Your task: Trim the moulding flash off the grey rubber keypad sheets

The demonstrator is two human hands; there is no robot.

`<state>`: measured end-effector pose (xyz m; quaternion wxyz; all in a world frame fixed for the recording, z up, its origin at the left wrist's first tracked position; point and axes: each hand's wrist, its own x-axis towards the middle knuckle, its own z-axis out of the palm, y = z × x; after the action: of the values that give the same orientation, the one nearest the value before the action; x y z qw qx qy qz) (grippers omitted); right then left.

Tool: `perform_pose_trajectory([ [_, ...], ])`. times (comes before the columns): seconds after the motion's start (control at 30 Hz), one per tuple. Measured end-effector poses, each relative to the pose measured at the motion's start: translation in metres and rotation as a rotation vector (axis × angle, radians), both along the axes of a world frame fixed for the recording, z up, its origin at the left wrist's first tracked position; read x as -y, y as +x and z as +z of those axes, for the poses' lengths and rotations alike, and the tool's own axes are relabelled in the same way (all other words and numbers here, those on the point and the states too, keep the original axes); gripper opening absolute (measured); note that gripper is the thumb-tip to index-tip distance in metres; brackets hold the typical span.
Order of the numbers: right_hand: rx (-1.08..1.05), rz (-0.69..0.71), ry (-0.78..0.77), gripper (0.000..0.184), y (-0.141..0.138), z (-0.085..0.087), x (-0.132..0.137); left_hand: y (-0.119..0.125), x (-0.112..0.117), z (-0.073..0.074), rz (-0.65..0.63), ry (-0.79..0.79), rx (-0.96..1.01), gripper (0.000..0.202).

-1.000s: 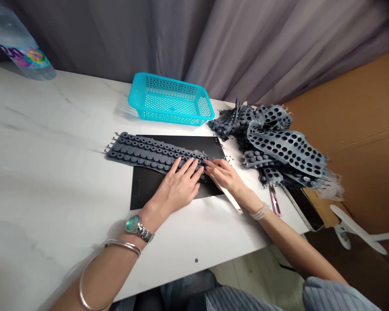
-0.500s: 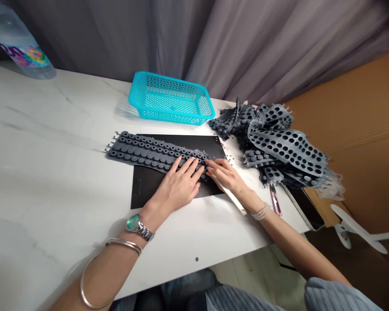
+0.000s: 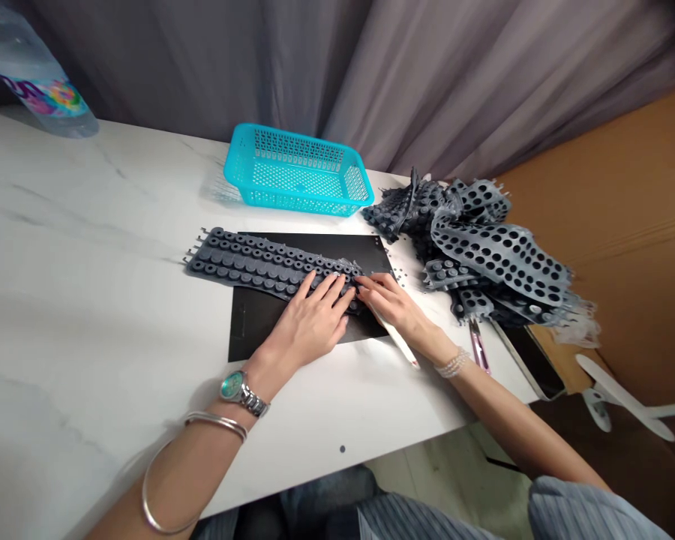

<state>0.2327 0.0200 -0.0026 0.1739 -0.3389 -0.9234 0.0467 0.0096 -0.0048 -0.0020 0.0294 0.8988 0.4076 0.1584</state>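
A long dark grey rubber sheet (image 3: 241, 259) with rows of round raised rings lies across a black mat (image 3: 259, 322). My left hand (image 3: 309, 322) rests on its right part, fingers stretched out and pressing on the rings. Close beside those fingertips, my right hand (image 3: 391, 304) is closed around a slim white pen-like tool (image 3: 399, 343). Its back end sticks out under the palm toward me. The tool's tip is hidden by my fingers at the sheet's right end.
A turquoise basket (image 3: 298, 202) stands behind the mat. Right of it is a heap of punched grey rubber sheets (image 3: 495, 255), with small dark bits scattered nearby. Pink-handled snips (image 3: 479, 349) lie near the table's right edge. A water bottle (image 3: 50, 90) stands at the back left.
The white tool's back end has shifted slightly left and up as my right hand moved a little. My left hand and the sheet stay nearly still.
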Motion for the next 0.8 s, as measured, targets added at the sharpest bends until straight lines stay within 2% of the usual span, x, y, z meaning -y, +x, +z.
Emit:
perform_pose_trajectory([
  [0.07, -0.137, -0.09, -0.006, 0.014, 0.001, -0.003, -0.003, 0.0, 0.0, -0.001, 0.005, -0.001, 0.004, 0.048],
  [0.1, -0.256, -0.194, 0.013, 0.012, 0.003, -0.004, -0.005, 0.0, 0.0, -0.001, 0.008, -0.005, 0.007, 0.048],
  [0.2, -0.617, -0.627, 0.13, 0.014, 0.015, -0.004, -0.008, -0.001, -0.001, -0.001, 0.01, -0.021, 0.007, 0.048],
  [0.27, -0.689, -0.785, 0.142, 0.018, 0.025, -0.001, -0.008, -0.001, -0.001, -0.001, 0.002, -0.024, 0.005, 0.048],
  [0.43, -0.583, -0.809, 0.001, 0.025, 0.035, 0.005, 0.002, -0.002, 0.001, 0.001, 0.003, 0.002, 0.005, 0.048],
  [0.6, -0.673, -0.878, -0.054, 0.028, 0.032, 0.009, 0.009, -0.01, -0.002, 0.008, 0.048, 0.069, 0.045, 0.048],
  [0.7, -0.719, -0.895, -0.089, 0.029, 0.027, 0.015, 0.015, -0.033, -0.015, 0.015, 0.246, 0.121, 0.092, 0.047],
  [0.8, -0.841, -0.819, -0.291, 0.029, 0.015, 0.023, 0.02, -0.075, -0.034, 0.02, 0.596, 0.117, 0.177, 0.046],
])
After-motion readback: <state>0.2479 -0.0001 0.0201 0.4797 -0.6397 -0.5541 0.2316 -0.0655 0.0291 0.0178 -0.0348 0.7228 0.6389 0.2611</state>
